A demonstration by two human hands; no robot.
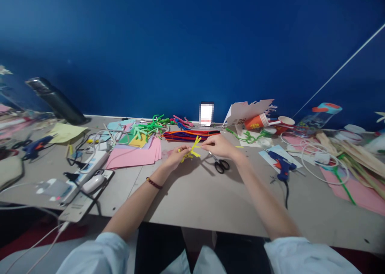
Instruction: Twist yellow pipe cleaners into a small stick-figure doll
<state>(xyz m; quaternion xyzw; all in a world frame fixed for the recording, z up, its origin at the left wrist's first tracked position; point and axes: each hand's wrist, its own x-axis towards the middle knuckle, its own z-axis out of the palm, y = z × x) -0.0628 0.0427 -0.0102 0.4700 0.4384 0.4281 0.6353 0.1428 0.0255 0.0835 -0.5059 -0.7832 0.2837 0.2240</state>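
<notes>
One yellow bundle is over the tabletop: my left hand pinches it, my right hand seems to pinch one strip's end. Too hard a right pull could splay the strips; dropping my right wrist could knock the scissors.

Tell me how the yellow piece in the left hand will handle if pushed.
The yellow piece will probably bend rather than snap, given its thin strands. It looks light, just slim lengths in the left hand. It seems unlikely to roll, with ends sticking out several ways.
</notes>
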